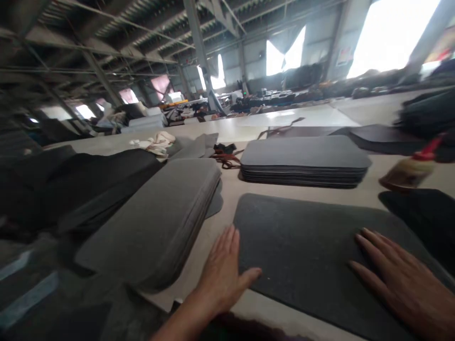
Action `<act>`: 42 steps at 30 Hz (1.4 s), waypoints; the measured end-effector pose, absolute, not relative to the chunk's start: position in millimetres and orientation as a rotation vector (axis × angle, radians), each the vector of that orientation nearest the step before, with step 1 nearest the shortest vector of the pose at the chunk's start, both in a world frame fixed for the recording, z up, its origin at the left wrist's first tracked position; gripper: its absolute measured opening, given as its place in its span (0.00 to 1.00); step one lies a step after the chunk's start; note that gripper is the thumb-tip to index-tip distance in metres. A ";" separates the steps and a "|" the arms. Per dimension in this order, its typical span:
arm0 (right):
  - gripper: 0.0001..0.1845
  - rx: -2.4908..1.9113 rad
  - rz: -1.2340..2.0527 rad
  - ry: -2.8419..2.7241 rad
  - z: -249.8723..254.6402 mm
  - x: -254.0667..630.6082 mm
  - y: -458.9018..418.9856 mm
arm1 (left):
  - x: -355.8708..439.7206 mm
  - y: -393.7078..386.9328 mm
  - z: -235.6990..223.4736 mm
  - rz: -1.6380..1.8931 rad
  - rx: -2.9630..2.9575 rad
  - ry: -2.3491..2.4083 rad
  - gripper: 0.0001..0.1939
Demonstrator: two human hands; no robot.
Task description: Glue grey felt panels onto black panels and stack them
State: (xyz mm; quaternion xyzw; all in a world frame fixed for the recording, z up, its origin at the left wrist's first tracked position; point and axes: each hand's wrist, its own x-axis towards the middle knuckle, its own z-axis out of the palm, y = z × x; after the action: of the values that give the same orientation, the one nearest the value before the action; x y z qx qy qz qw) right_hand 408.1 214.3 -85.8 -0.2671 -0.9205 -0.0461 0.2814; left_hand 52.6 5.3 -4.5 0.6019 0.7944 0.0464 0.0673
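- Left hand [222, 272] is lying flat, palm down, at the left edge of the dark grey sheet [313, 251]; its thumb is crossing onto the sheet, and the fingers [229, 239] are stretched out, gripping nothing.
- Right hand [401, 279] is pressing flat on the near right part of the sheet, fingers spread, closed on nothing.
- The sheet is lying single on the worktop [231, 189], near centre, with its near edge close to the worktop's edge.
- Judgement: smoothing or squaring is in hand; keeping both palms flat and the pressure even should avoid wrinkling it.
- A thick grey stack [159, 218] is sitting just left of the left hand; sliding leftward could bump it.
- A neater stack [305, 161] is sitting beyond the sheet.
- A blurred bottle [408, 173] with a red cap is lying far right, apart from the sheet.
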 end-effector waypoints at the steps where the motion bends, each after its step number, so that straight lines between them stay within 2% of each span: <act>1: 0.35 -0.729 -0.189 -2.502 -79.3 408.3 209.2 | 49.7 4.4 -9.2 0.125 1.855 2.420 0.50; 6: 0.37 -1.044 -0.330 -2.456 -45.9 429.6 200.4 | 30.5 -1.3 -20.3 0.093 2.017 2.466 0.45; 10: 0.37 -1.315 -0.301 -2.316 -11.9 439.6 214.9 | 26.6 17.2 11.3 0.118 2.029 2.651 0.43; 13: 0.35 -1.261 -0.216 -2.376 6.5 412.6 234.8 | 40.1 63.3 36.6 0.290 2.244 2.587 0.39; 17: 0.34 -1.108 -0.132 -2.589 2.4 361.3 257.7 | 49.5 132.5 32.5 0.204 2.357 2.336 0.30; 21: 0.38 -1.227 -0.155 -2.584 -19.8 347.1 267.9 | 28.3 160.9 4.4 0.153 2.213 2.425 0.35; 25: 0.46 -1.367 -0.161 -2.542 -31.3 357.2 271.1 | 7.5 158.1 -9.4 0.124 2.146 2.473 0.38; 28: 0.49 -1.448 -0.153 -2.519 -30.1 367.8 271.1 | -0.3 150.9 -9.2 0.102 2.088 2.532 0.38; 32: 0.43 -1.463 -0.191 -2.497 -17.6 387.5 254.7 | -0.7 129.3 -0.4 0.116 2.070 2.658 0.37; 36: 0.34 -1.155 -0.138 -2.633 -8.7 402.6 211.2 | 12.7 95.4 0.8 0.198 2.384 2.547 0.33; 42: 0.36 -1.079 0.094 -2.768 -12.3 427.0 150.0 | 26.2 59.6 -27.3 0.120 2.459 2.269 0.37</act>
State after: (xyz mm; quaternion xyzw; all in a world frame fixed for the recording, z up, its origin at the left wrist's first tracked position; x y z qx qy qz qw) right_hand 427.0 150.0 -12.3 -0.3615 -0.9280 0.0316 0.0844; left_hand 26.2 59.6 -27.3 0.7304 0.6742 0.0356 -0.1030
